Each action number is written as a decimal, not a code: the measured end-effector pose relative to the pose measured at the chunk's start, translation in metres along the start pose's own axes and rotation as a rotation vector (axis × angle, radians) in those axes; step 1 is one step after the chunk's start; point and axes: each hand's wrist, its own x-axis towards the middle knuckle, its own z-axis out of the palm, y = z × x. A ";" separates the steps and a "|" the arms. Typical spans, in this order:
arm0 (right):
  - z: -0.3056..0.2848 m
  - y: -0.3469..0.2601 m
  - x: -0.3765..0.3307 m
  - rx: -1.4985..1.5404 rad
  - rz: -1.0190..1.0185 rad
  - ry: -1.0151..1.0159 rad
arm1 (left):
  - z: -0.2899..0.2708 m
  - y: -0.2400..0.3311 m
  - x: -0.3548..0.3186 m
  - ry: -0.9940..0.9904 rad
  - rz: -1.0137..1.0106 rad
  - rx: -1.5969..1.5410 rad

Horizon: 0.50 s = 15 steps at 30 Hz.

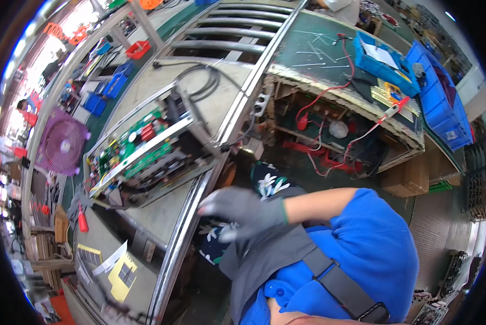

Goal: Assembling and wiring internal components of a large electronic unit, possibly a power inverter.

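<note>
My right hand (244, 212), in a grey glove, hangs over my lap beside the metal rail (184, 230) of the roller conveyor. It is smeared by motion; no object shows in it, and how its fingers are held is unclear. My left hand is out of view. Left of the rail, an open metal chassis (145, 154) with green circuit boards and red and green parts rests tilted on a board. A black cable (206, 81) lies coiled behind it. Near the chassis's front corner, a red-handled tool (82, 219) lies beside a grey cloth-like item (80, 199).
Bare rollers (229, 33) run away at the top. To the right stands a worn green bench (310, 40) with cable ties, a blue tray (381, 57) and a red-wired tool (396, 107). A purple fan (64, 142) is at left. Yellow cut-out sheets (122, 279) lie at lower left.
</note>
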 end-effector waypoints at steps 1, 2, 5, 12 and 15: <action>0.013 -0.003 -0.002 0.029 -0.036 0.021 | 0.044 0.026 -0.014 -0.059 -0.288 -0.247; 0.023 -0.006 -0.007 0.058 -0.042 -0.012 | 0.095 0.043 -0.013 -0.207 -0.407 -0.459; 0.043 -0.006 -0.034 0.260 0.034 0.037 | 0.239 0.087 -0.030 -0.581 -0.642 -0.942; -0.002 0.037 -0.055 1.178 0.871 0.315 | 0.359 0.167 -0.006 -0.682 0.082 -0.369; -0.024 0.048 -0.040 1.445 0.958 0.224 | 0.339 0.185 0.049 -0.342 0.737 -0.120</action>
